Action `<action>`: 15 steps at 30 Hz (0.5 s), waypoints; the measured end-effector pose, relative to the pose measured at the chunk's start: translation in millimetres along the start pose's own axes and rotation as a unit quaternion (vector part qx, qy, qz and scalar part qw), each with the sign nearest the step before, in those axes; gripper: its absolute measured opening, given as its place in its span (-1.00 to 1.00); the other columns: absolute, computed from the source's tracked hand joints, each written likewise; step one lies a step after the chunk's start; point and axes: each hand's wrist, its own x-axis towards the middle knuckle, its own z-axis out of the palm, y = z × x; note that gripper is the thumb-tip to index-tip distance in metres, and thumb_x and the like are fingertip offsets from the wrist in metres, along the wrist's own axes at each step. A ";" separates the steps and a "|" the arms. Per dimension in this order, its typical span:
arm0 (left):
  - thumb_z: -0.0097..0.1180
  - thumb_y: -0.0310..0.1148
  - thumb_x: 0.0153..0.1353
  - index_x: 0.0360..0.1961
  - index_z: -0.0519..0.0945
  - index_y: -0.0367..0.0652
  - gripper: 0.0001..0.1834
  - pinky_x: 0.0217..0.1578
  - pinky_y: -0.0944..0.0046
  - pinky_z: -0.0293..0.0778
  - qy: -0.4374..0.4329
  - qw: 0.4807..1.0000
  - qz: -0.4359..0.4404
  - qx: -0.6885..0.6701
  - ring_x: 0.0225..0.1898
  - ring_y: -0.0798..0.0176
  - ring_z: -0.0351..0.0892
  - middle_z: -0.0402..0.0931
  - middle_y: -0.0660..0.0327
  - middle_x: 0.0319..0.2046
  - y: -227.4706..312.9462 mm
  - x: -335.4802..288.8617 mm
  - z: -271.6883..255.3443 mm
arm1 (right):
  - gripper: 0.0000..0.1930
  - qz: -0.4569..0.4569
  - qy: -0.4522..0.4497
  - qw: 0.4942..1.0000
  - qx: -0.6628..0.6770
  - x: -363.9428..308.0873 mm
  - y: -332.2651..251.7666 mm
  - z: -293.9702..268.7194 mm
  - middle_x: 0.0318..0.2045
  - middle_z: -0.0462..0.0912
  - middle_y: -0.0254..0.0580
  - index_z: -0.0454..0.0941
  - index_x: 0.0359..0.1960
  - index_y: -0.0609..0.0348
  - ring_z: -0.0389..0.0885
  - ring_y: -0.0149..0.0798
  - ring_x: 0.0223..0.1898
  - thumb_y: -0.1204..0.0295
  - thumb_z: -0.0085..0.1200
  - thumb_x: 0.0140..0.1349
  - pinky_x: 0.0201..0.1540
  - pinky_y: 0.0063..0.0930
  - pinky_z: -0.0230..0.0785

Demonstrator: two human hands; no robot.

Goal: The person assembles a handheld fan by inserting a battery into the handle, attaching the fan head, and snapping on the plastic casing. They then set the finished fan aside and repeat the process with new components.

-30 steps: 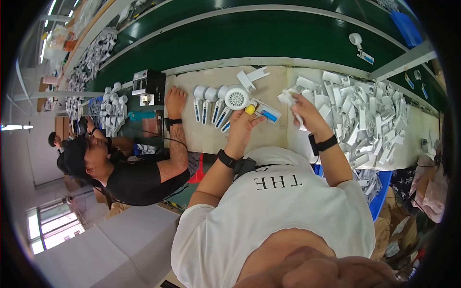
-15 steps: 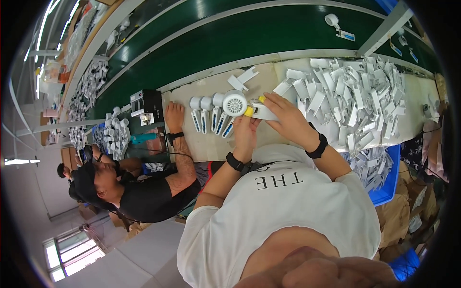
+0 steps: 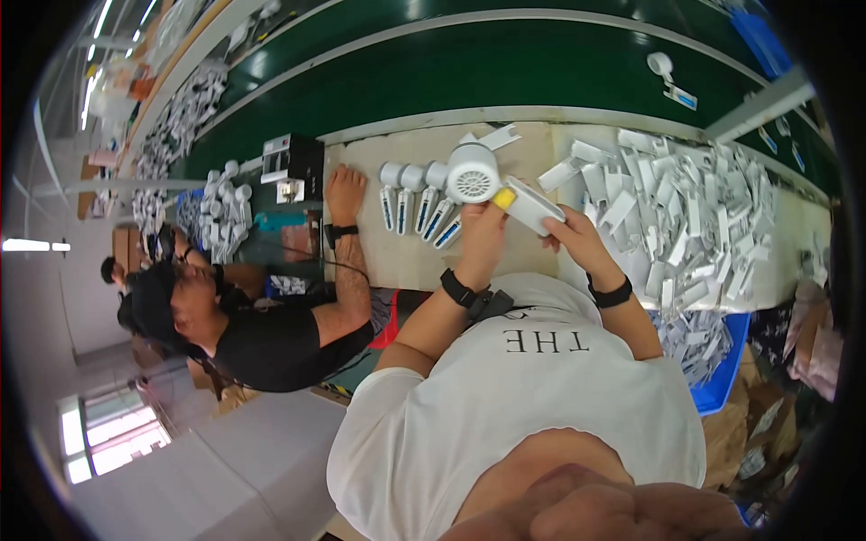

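the white round-headed device (image 3: pixel 521 200) is slanting over the bench (image 3: pixel 397 259), its handle (image 3: pixel 541 213) pointing toward four o'clock. the left hand (image 3: pixel 485 238) is grasping it near the yellow collar (image 3: pixel 505 197); the right hand (image 3: pixel 582 243) is clasping the handle's end in its grip. at nine o'clock, similar devices (image 3: pixel 412 177) are lying in a row, a co-worker's hand (image 3: pixel 346 191) resting beyond; at three o'clock, white casings (image 3: pixel 686 216) are lying heaped.

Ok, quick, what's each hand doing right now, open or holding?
Left hand: closed, holding the white handheld fan near its neck.
Right hand: closed, holding the far end of the same fan's handle.
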 end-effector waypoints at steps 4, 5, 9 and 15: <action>-0.03 -0.42 0.17 -0.13 0.44 -0.29 -0.74 -0.06 0.21 0.40 0.009 0.993 -0.056 -0.100 -0.14 0.18 0.50 0.50 0.06 -0.20 2.3 -1.2 12.3 | -0.77 -0.119 0.073 0.985 -0.098 -14.0 -11.6 2.7 -0.64 0.40 -0.41 0.41 -0.48 0.23 0.30 -0.55 -0.56 0.30 0.04 0.10 -0.52 -0.65 0.16; -0.03 -0.42 0.17 -0.12 0.43 -0.29 -0.74 -0.06 0.21 0.40 0.001 0.992 -0.057 -0.110 -0.13 0.17 0.50 0.50 0.06 -0.20 5.8 -0.8 16.2 | -0.80 -0.139 0.067 0.983 -0.099 -11.9 -8.8 0.0 -0.63 0.38 -0.42 0.42 -0.48 0.23 0.28 -0.55 -0.56 0.33 0.02 0.10 -0.53 -0.64 0.13; -0.02 -0.44 0.16 -0.12 0.43 -0.30 -0.74 -0.05 0.19 0.39 -0.035 0.994 -0.070 -0.071 -0.11 0.13 0.49 0.50 0.04 -0.19 6.2 -0.2 12.3 | -0.78 -0.156 0.041 0.974 -0.157 -12.7 -2.7 -5.0 -0.63 0.39 -0.42 0.44 -0.45 0.25 0.30 -0.56 -0.55 0.31 0.04 0.09 -0.52 -0.64 0.15; -0.04 -0.48 0.17 -0.10 0.41 -0.30 -0.74 -0.02 0.18 0.37 0.023 0.996 -0.053 -0.072 -0.07 0.11 0.46 0.47 0.03 -0.15 -16.0 1.4 -3.0 | -0.74 -0.028 0.012 1.000 0.004 -3.2 12.0 3.3 -0.58 0.42 -0.37 0.43 -0.30 0.26 0.35 -0.54 -0.53 0.28 -0.01 0.18 -0.47 -0.65 0.23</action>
